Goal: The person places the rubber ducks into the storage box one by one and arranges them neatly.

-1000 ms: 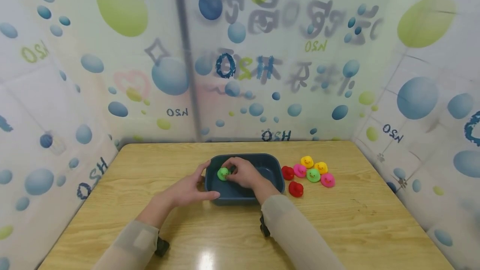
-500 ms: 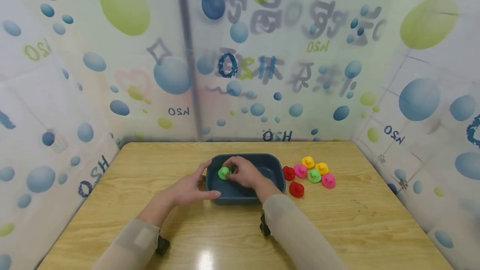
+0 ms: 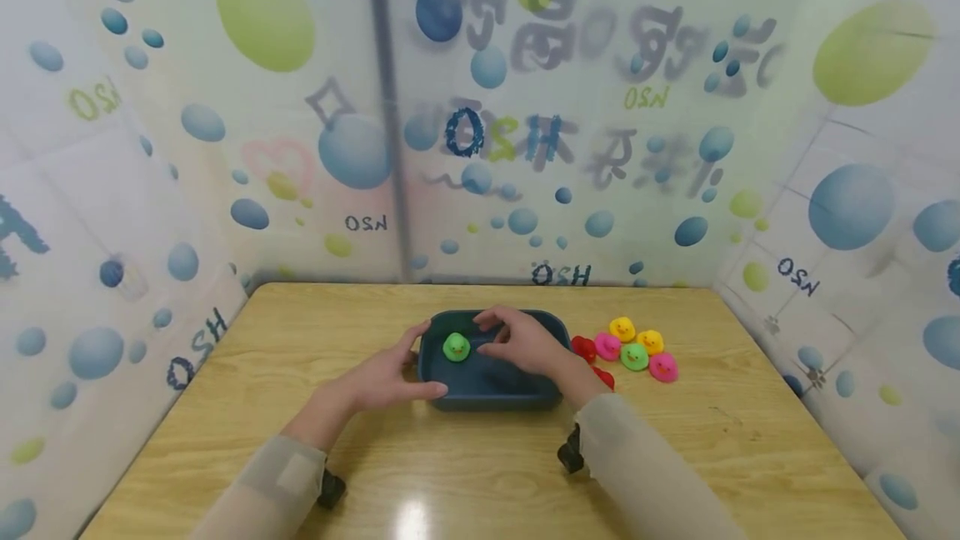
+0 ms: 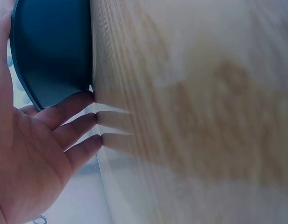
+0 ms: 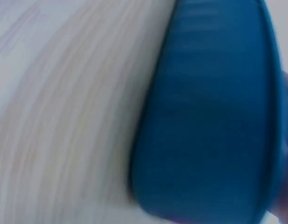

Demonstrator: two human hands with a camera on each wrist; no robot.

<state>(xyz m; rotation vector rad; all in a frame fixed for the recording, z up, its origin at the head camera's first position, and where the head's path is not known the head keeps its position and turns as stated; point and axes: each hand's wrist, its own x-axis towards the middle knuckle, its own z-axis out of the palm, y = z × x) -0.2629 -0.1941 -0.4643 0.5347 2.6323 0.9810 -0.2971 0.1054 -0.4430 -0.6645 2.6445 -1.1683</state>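
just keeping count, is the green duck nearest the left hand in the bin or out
In: the green duck sits on the floor of the bin, inside its rim.

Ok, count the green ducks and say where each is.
2. One green duck sits inside the tray; the other green duck is on the table, right of the tray. The right hand could hide another.

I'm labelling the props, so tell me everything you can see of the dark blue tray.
The dark blue tray is a rectangle with rounded corners, raised walls and a thin rim, smooth and plastic-looking. It sits upright on the wooden table, one long side facing the person. A green duck sits inside, near its left end. The left hand appears to touch that end; the right hand is over its right half.
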